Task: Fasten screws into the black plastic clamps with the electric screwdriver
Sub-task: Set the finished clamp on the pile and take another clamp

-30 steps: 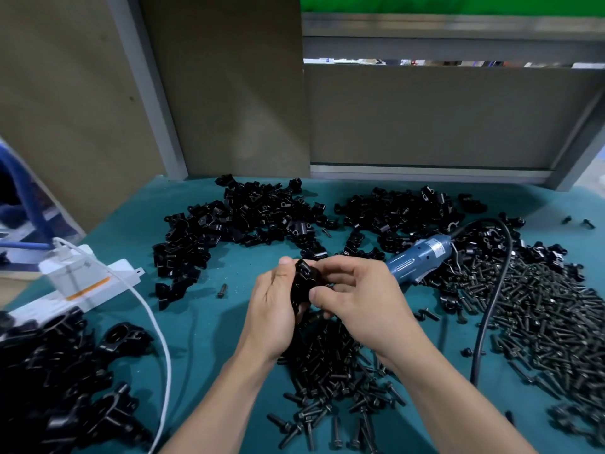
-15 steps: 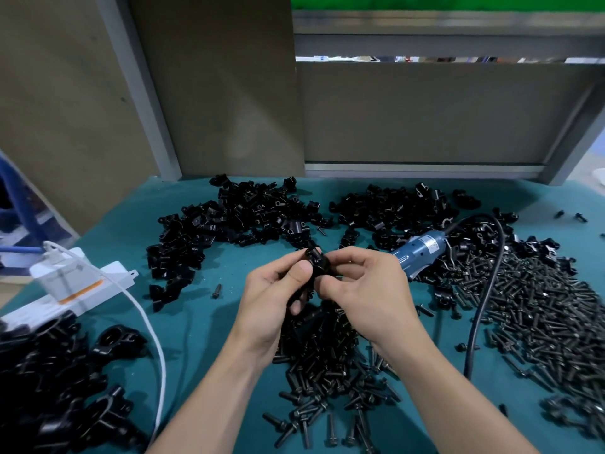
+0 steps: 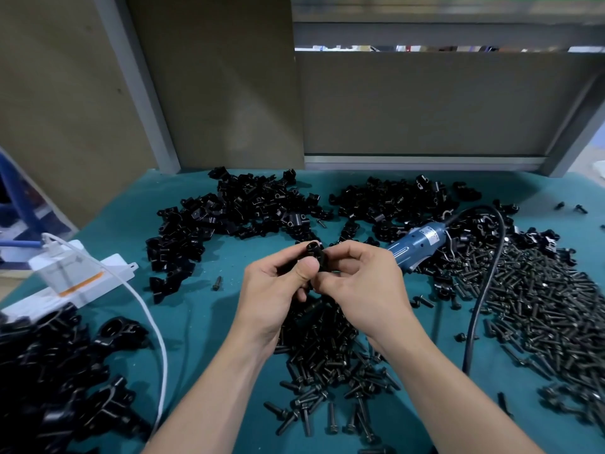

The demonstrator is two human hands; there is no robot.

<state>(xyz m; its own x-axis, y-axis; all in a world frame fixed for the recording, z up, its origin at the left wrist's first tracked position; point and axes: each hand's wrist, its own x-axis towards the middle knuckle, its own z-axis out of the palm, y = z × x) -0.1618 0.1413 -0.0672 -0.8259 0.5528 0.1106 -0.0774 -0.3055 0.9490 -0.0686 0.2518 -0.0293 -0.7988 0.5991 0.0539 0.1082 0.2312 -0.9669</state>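
Both hands meet over the middle of the teal table and hold one black plastic clamp (image 3: 313, 253) between them. My left hand (image 3: 278, 290) grips it from the left with the thumb up against it. My right hand (image 3: 363, 283) pinches it from the right with curled fingers; whether a screw is between them is hidden. The blue electric screwdriver (image 3: 419, 242) lies on the table just right of my right hand, with nobody holding it. A pile of black screws (image 3: 327, 362) lies under my wrists.
Heaps of black clamps (image 3: 235, 214) lie at the back. A larger spread of screws (image 3: 537, 309) covers the right side, crossed by the black cord (image 3: 478, 309). A white power strip (image 3: 68, 276) with a white cable and more clamps (image 3: 49, 381) sit left.
Both hands have turned the clamp between them and shifted slightly; its round end now points up by my left thumb. The screwdriver has stayed lying on the table.
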